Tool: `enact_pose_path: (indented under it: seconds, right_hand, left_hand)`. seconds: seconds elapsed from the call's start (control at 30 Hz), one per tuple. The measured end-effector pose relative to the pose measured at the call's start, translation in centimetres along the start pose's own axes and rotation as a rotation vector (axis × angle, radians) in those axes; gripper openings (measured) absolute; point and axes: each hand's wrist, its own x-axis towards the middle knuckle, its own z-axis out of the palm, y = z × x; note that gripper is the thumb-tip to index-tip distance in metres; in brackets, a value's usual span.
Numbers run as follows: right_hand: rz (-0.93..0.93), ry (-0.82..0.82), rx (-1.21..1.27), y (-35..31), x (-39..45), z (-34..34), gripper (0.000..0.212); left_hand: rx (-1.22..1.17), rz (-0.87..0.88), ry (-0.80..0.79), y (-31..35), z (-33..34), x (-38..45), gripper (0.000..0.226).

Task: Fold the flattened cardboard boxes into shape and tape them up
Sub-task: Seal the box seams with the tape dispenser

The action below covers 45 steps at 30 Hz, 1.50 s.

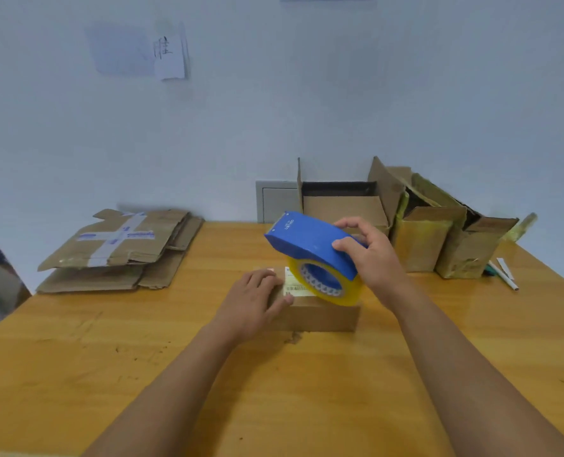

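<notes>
Cardboard box (320,316), squat and brown: left hand (252,305) presses flat; right hand (371,258) grasps blue tape dispenser (310,240).

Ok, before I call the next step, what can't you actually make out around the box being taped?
- Small box, head view: most of its top is hidden by the tape dispenser, tape roll and left hand; the flap seam is unseen.
- Label: print too small to read.
- Tape end: behind the dispenser.
- Right hand: fingertips wrap out of sight.
- Open boxes: contents hidden by their walls.
</notes>
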Motion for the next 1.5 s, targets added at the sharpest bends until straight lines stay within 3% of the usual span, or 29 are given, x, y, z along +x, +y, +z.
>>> enact_pose_path:
  seconds: [0.1, 0.33, 0.47, 0.7, 0.8, 0.9, 1.1, 1.17, 1.33, 1.5]
  right_hand:
    - [0.008, -0.067, -0.029, 0.5, 1.6, -0.3, 0.016]
    - [0.02, -0.155, -0.217, 0.9, 2.7, -0.4, 0.025]
    - [-0.011, -0.204, -0.279, 1.2, 2.1, 0.3, 0.055]
    - [-0.034, -0.253, -0.236, 1.3, 3.5, -1.6, 0.047]
    - [-0.004, -0.267, -0.229, 1.5, 4.0, -1.8, 0.05]
    - [0.02, -0.24, -0.204, 1.8, 4.2, -2.1, 0.056]
    - [-0.015, -0.253, -0.188, 2.0, 4.5, -2.1, 0.059]
    - [-0.025, -0.251, -0.18, 2.2, 4.6, -2.0, 0.057]
    - [-0.039, -0.231, -0.124, 2.7, 4.5, -2.2, 0.057]
    - [-0.035, -0.221, -0.085, 3.3, 4.2, -2.7, 0.058]
  left_hand:
    - [-0.009, -0.016, -0.01, -0.5, 0.0, 0.2, 0.057]
    - [0.006, -0.063, 0.019, -0.5, 0.4, 0.0, 0.061]
    - [-0.057, -0.089, 0.028, -0.5, 0.5, 0.1, 0.063]
    - [-0.172, -0.143, -0.011, -0.2, -0.2, 0.2, 0.042]
    - [-0.451, -0.247, -0.02, -0.3, -1.1, 0.8, 0.037]
    - [-0.873, -0.514, -0.025, -0.1, -2.3, 1.3, 0.035]
    - [-1.053, -0.666, -0.039, -0.8, -3.2, 3.5, 0.086]
    - [-1.083, -0.696, -0.062, -0.9, -3.2, 3.8, 0.08]
    - [-1.042, -0.693, -0.122, -0.5, -3.4, 4.2, 0.04]
    - [-0.997, -0.699, -0.198, 0.2, -3.9, 5.0, 0.049]
